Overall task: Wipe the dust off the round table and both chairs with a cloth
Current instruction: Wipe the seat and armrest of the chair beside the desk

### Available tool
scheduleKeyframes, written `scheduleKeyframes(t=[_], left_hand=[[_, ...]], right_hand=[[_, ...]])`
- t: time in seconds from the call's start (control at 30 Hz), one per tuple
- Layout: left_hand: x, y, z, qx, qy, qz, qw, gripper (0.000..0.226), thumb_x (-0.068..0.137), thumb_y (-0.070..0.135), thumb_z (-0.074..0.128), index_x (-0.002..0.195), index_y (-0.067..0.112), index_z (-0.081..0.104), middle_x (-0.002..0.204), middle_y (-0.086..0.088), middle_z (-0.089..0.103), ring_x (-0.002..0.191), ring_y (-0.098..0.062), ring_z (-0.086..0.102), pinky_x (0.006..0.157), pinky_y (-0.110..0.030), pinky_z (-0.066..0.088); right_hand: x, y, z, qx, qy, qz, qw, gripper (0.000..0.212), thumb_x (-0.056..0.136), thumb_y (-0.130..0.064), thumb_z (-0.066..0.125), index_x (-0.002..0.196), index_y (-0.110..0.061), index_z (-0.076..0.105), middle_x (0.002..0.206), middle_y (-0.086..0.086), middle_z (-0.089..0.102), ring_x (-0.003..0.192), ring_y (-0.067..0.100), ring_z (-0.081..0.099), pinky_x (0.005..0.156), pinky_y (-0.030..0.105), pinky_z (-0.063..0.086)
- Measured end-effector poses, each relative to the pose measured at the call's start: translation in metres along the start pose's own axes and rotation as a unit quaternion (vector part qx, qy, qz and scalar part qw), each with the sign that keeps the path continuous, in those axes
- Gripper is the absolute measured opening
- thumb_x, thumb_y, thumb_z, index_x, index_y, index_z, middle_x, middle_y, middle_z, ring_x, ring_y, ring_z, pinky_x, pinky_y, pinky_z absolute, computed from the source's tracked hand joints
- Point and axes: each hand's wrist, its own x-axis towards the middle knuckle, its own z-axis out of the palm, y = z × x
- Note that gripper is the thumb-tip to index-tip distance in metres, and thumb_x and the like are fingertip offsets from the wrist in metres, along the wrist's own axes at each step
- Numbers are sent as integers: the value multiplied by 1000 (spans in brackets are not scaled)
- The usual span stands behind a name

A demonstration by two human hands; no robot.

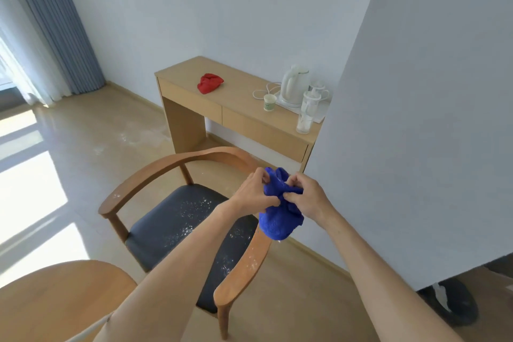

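Note:
Both hands hold a bunched blue cloth in the air above the chair's right armrest. My left hand grips its upper left part and my right hand pinches its upper right part. Below stands a wooden chair with a curved back and a dark seat speckled with white dust. White dust also marks both armrests. The round wooden table shows at the bottom left, partly hidden by my left arm.
A wooden desk against the wall carries a red cloth, a paper cup, a white kettle and a clear bottle. A wall corner stands on the right, with a dark bin at its foot. Curtains hang at the far left.

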Motion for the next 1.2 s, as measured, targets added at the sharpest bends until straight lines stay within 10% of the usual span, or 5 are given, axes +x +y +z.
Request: scheduleKeyframes(t=[0.4,0.6,0.83,1.03,1.2], left_hand=[[61,6,-75,28,170,-72,982,69,69,-1,60,132,24,47,136,-3,37,123,-22,41,100,-39,43],[43,23,-87,15,171,-136,976,37,65,9,62,101,16,57,88,-2,62,82,-21,56,80,-41,50],[11,35,-111,133,244,-186,942,4,74,22,58,73,18,56,75,-1,57,69,-21,54,59,-29,42],[-15,34,-132,119,345,-212,907,23,72,27,63,70,7,53,65,-5,52,60,-17,45,55,-26,37],[-25,36,-132,60,318,-197,926,23,81,24,66,97,21,51,88,-3,65,77,-19,61,65,-30,52]], right_hand=[[120,-51,-40,49,-204,-111,971,18,86,11,52,82,-6,48,72,7,53,68,18,48,62,27,41],[164,-67,-41,37,-301,-169,938,22,85,14,51,82,-8,48,67,2,51,63,14,46,60,24,39],[194,-92,-39,-124,-266,-304,906,25,84,3,53,92,-16,65,86,-5,67,81,10,61,68,20,47],[189,-116,-29,-121,-256,-351,892,25,87,-2,54,100,-16,69,89,-3,70,86,13,62,72,20,47],[183,-124,-24,-91,-260,-334,901,25,86,-1,52,97,-15,69,90,-1,70,91,18,62,80,31,48]])
